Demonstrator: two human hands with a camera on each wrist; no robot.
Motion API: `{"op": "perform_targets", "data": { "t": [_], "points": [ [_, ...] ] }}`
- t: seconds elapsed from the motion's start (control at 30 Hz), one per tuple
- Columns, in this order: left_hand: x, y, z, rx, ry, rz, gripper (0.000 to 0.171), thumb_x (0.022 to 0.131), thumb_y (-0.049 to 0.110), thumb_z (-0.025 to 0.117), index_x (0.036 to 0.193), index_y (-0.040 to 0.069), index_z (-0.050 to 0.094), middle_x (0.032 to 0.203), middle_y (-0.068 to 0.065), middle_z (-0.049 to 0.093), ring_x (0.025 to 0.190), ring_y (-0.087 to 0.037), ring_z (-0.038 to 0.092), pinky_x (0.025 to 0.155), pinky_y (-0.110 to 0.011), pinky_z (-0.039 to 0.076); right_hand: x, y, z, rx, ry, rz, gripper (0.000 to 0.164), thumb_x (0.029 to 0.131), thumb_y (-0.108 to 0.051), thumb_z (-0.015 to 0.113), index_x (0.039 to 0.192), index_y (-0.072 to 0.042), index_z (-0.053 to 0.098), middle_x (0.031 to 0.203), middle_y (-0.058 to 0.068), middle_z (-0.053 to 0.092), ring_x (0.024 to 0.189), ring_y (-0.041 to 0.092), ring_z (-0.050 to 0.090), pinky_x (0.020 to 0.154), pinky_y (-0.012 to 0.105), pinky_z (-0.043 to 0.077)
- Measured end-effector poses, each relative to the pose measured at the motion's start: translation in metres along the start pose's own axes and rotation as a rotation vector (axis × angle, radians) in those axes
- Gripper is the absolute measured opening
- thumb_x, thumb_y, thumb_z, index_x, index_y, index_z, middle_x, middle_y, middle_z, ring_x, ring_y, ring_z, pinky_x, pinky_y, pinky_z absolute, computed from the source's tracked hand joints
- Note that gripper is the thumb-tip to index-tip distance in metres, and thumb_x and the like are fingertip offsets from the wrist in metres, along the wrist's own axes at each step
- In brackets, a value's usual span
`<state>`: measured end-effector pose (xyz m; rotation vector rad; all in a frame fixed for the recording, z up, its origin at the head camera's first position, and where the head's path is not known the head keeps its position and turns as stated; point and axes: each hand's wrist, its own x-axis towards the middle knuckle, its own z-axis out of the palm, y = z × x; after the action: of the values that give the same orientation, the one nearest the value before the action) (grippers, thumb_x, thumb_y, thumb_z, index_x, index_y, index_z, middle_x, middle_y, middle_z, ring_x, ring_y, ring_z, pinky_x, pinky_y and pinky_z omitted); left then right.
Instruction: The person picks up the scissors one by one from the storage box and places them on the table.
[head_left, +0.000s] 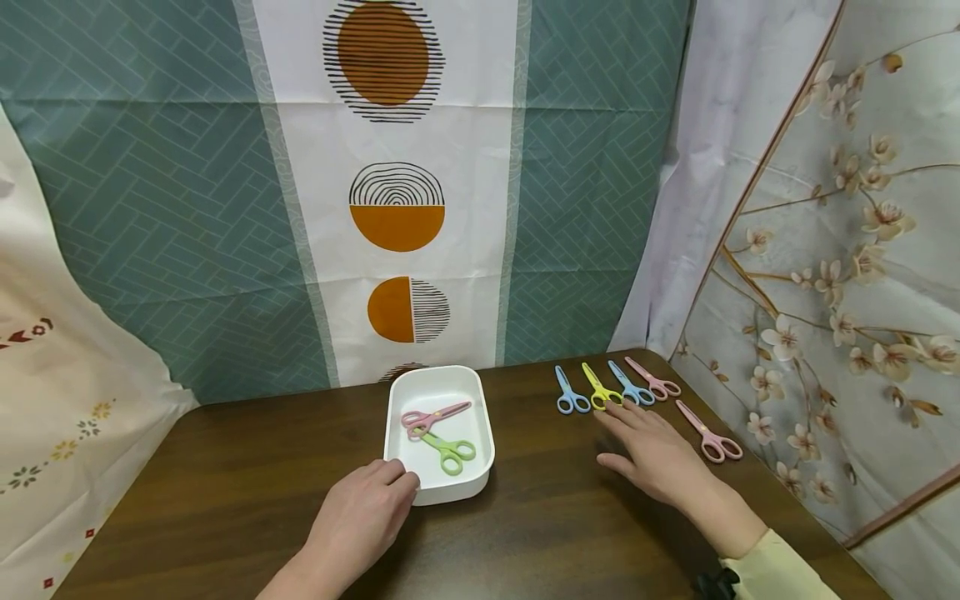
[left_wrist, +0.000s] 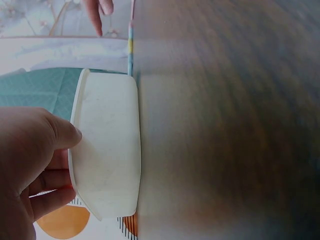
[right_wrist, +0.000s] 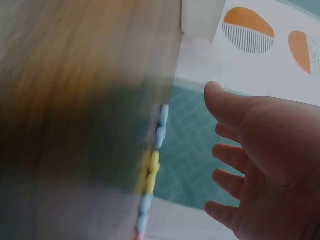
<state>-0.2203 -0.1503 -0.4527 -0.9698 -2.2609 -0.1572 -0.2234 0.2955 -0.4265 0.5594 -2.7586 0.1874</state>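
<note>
My left hand (head_left: 367, 512) grips the near left rim of a white plastic tray (head_left: 453, 493). In the left wrist view, the thumb lies against the tray's outer wall and the fingers go behind the rim. Inside the tray, pink scissors (head_left: 452, 412) lie across green scissors (head_left: 432, 440). My right hand (head_left: 652, 450) is held above the table with its fingers spread, holding nothing. Just beyond its fingertips lie yellow scissors (head_left: 597, 386) and blue scissors (head_left: 628, 385). Another blue pair (head_left: 567, 392) lies to their left, a pink pair (head_left: 651, 381) to their right.
Another pair of pink scissors (head_left: 702, 429) lies right of my right hand, near the table's right edge. The dark wooden table (head_left: 247, 475) meets a patterned curtain (head_left: 390, 208) at the back. Floral cloth (head_left: 840, 275) hangs on the right, a cream cloth (head_left: 60, 350) on the left.
</note>
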Motion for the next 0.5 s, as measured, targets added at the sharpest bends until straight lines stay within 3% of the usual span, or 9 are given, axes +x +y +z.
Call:
{"op": "perform_targets", "data": {
  "t": [0.5],
  "points": [
    [-0.001, 0.0, 0.001, 0.001, 0.007, 0.002, 0.033, 0.079, 0.008, 0.092, 0.084, 0.021, 0.062, 0.08, 0.009, 0.053, 0.074, -0.015, 0.059, 0.064, -0.029, 0.049, 0.03, -0.035, 0.006, 0.033, -0.017, -0.061, 0.067, 0.102, -0.037, 0.08, 0.158, -0.008, 0.059, 0.164, 0.017, 0.054, 0.156, 0.043, 0.044, 0.122, 0.065, 0.036]
  ]
}}
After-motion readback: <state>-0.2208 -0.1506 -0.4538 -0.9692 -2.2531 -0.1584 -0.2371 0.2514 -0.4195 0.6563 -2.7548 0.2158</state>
